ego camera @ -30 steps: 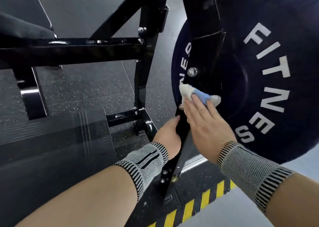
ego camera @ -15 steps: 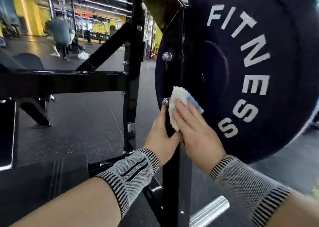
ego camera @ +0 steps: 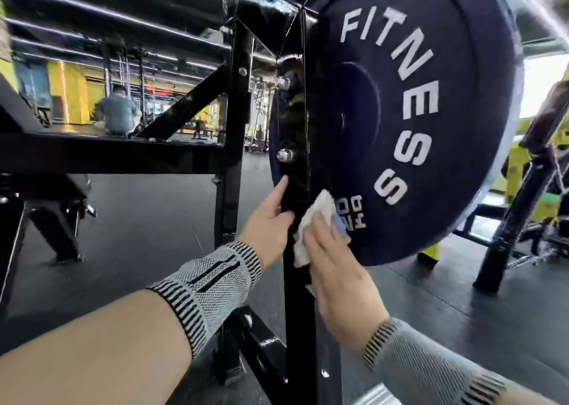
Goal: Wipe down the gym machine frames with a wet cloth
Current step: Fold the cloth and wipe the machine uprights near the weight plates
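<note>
Two bare forearms reach up from the bottom of the frame toward a black upright post of a gym machine, just right of centre. Each wrist wears a grey knitted wrist band edged with black stripes.

The left hand comes in from the lower left, arm angled up and to the right. It rests against the left side of the post, its fingers lying along the post; a straight fingertip points upward toward a silver bolt higher on the post. It holds nothing.

The right hand comes in from the lower right. Its fingers are stretched out flat and close together, pressing a white cloth with a blue patch against the right face of the post, near the middle of the frame. The cloth shows above and left of the fingertips, bunched between the post and the lower edge of a large dark weight plate lettered "FITNESS", which fills the upper right.

A black horizontal frame bar runs across the left side at mid height. Behind it, in the upper left, a person in a grey top crouches on the dark rubber floor, blurred, before yellow walls.
</note>
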`<state>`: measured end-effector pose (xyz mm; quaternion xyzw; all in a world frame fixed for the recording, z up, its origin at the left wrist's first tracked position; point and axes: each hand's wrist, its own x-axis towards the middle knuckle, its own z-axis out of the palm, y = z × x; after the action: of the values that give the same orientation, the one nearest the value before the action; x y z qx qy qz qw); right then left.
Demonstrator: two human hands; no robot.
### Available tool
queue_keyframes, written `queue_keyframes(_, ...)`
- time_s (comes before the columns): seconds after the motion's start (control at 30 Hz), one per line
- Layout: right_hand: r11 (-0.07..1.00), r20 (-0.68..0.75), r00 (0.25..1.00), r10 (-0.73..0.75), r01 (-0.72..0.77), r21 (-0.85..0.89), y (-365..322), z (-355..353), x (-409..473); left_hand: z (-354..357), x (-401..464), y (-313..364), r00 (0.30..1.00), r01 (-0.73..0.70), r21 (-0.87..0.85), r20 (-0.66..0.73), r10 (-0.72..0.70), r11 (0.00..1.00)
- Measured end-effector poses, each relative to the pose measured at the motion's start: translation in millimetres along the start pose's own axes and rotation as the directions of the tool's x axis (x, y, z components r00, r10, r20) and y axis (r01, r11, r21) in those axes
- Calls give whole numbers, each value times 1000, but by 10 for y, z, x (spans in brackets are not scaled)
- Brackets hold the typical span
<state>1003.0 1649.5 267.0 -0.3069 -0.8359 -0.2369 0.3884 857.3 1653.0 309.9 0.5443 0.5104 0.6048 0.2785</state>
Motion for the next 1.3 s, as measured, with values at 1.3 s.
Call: queue_keyframes(1.3, 977, -28, 978, 208, -209, -47, -106, 26, -91, 52, -398, -180, 990, -112, 170, 108, 95, 979)
